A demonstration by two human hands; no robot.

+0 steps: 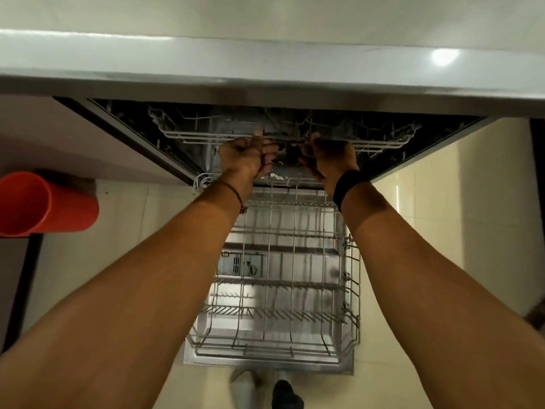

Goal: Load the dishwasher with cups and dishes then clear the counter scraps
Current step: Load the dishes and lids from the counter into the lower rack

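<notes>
The dishwasher is open under the counter, with its door (265,366) folded down flat. Its lower wire rack (280,290) is pulled out over the door and holds no dishes. The upper wire rack (383,143) sits mostly inside the dark cavity. My left hand (244,157) and my right hand (327,157) both reach in, fingers curled around the front bar of the upper rack near its middle. No cups or dishes are in view.
A pale countertop (265,63) runs across the top, its front edge overhanging the dishwasher. An orange plastic bin (44,205) stands on the floor at the left. Cream floor tiles (427,202) lie on both sides of the door. My feet (265,391) stand just before the door's edge.
</notes>
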